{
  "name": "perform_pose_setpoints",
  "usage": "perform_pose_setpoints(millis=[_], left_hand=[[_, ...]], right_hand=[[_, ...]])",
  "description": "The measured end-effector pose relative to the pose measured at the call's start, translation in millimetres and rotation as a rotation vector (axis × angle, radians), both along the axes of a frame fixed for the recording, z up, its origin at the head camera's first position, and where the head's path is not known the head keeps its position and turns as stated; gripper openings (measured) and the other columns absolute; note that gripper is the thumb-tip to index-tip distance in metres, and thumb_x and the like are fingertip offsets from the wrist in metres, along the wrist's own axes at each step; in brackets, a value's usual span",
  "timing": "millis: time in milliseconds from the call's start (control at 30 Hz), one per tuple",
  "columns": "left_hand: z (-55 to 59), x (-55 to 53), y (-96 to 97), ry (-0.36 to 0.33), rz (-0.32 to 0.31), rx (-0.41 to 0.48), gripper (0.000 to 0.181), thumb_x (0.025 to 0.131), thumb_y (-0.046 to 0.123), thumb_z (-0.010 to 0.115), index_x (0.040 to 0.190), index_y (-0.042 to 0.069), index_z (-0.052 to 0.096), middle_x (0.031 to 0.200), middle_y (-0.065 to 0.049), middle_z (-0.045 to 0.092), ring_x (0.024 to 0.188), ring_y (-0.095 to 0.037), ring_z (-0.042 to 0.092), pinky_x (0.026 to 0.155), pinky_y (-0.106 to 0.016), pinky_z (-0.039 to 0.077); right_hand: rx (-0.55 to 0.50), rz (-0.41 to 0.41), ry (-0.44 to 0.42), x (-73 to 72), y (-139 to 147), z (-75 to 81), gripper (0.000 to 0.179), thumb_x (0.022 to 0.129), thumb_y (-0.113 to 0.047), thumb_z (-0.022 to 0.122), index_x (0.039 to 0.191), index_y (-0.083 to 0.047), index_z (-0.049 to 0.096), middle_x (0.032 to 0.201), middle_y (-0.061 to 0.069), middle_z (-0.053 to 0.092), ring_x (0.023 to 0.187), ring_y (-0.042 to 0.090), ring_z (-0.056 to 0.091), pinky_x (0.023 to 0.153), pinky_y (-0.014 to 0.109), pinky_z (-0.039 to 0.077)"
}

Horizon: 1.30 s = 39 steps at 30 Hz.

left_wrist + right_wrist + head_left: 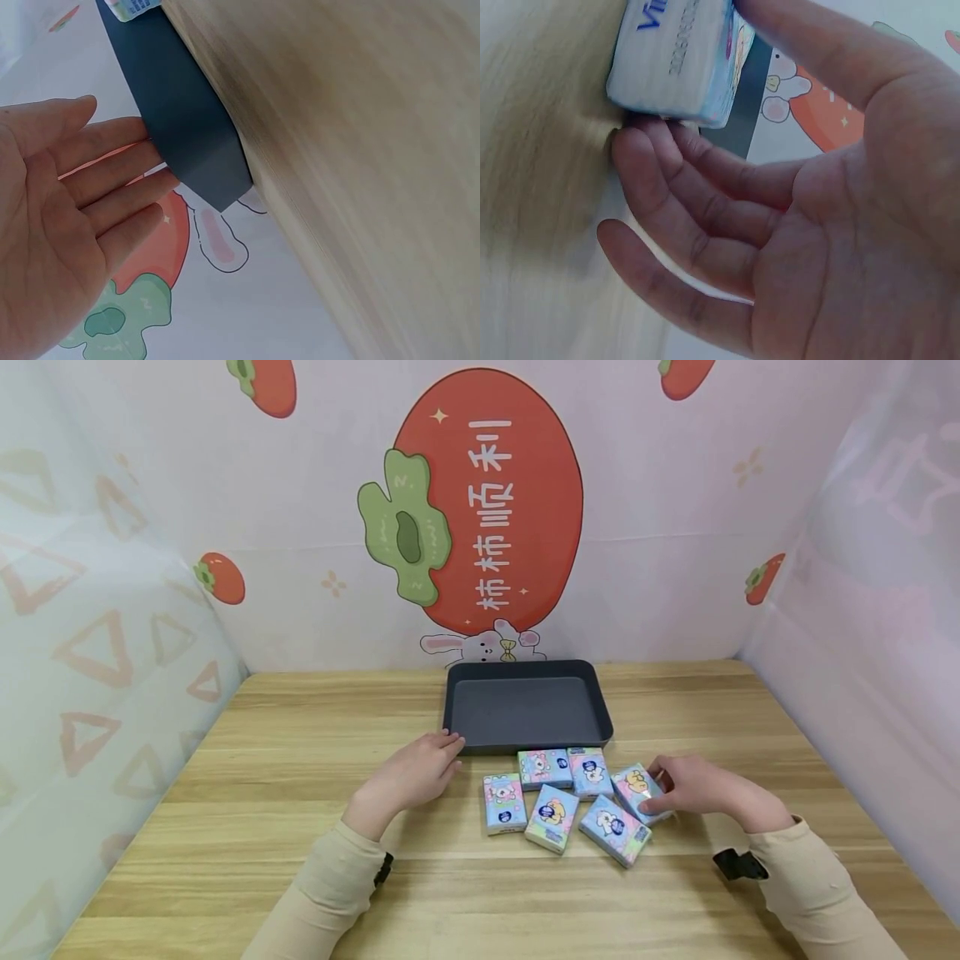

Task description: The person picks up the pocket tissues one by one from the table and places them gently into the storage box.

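My right hand grips a pocket tissue pack at the right end of a loose group, thumb on its near side and fingers at its far edge. In the right wrist view, that tissue pack shows its pale end with blue print, between the thumb and curled fingers. My left hand has its fingers extended, the tips touching the near left corner of a dark grey baking tray. The left wrist view shows these straight fingers against the tray's outer wall.
Several other tissue packs with cartoon prints lie flat in front of the tray, including a left one, a middle one and a near right one. The wooden table meets a printed cloth backdrop behind the tray.
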State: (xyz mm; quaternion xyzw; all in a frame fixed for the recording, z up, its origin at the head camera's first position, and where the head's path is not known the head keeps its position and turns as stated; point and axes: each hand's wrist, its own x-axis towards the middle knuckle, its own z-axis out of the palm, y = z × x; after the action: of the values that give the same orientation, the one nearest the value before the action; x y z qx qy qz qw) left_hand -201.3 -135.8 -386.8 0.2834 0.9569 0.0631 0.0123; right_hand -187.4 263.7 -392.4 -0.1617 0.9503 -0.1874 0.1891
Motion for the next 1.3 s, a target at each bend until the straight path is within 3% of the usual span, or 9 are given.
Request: perform_pose_setpoints(millis=[433, 800, 1033, 1300], left_hand=[[-0.3, -1.0, -0.3, -0.008, 0.0, 0.013, 0.041, 0.098, 0.02, 0.05, 0.13, -0.004, 0.054, 0.137, -0.02, 0.051, 0.13, -0.034, 0.046, 0.109, -0.045, 0.039], [-1.0, -0.4, -0.7, 0.001, -0.007, 0.004, 0.04, 0.098, 0.019, 0.051, 0.131, -0.003, 0.054, 0.137, -0.02, 0.052, 0.13, -0.033, 0.047, 0.109, -0.045, 0.04], [0.3, -0.1, -1.5, -0.002, -0.013, 0.005, 0.04, 0.098, 0.02, 0.05, 0.13, -0.003, 0.055, 0.137, -0.019, 0.052, 0.13, -0.032, 0.047, 0.109, -0.044, 0.04], [0.3, 0.2, -1.0, 0.002, -0.005, -0.012, 0.039, 0.099, 0.02, 0.049, 0.13, -0.002, 0.055, 0.137, -0.018, 0.053, 0.13, -0.031, 0.047, 0.109, -0.044, 0.04]], right_hand=[[-0.01, -0.059, -0.111, -4.3, 0.8, 1.0, 0.06, 0.076, -0.042, 0.076, 0.107, 0.006, 0.059, 0.09, 0.006, 0.06, 0.077, 0.017, 0.049, 0.064, 0.027, 0.044], [-0.006, -0.052, -0.128, -6.3, 2.9, -1.6, 0.061, 0.076, -0.042, 0.076, 0.108, 0.006, 0.058, 0.094, 0.007, 0.06, 0.08, 0.018, 0.05, 0.065, 0.029, 0.045], [-0.033, -0.058, -0.161, -7.5, 2.9, 1.3, 0.041, 0.078, -0.037, 0.075, 0.093, 0.0, 0.063, 0.077, 0.002, 0.055, 0.069, 0.015, 0.046, 0.058, 0.025, 0.038], [-0.072, -0.091, -0.176, -7.6, 8.7, 6.8, 0.043, 0.08, -0.031, 0.073, 0.103, 0.005, 0.063, 0.085, 0.005, 0.057, 0.075, 0.017, 0.049, 0.062, 0.027, 0.043]])
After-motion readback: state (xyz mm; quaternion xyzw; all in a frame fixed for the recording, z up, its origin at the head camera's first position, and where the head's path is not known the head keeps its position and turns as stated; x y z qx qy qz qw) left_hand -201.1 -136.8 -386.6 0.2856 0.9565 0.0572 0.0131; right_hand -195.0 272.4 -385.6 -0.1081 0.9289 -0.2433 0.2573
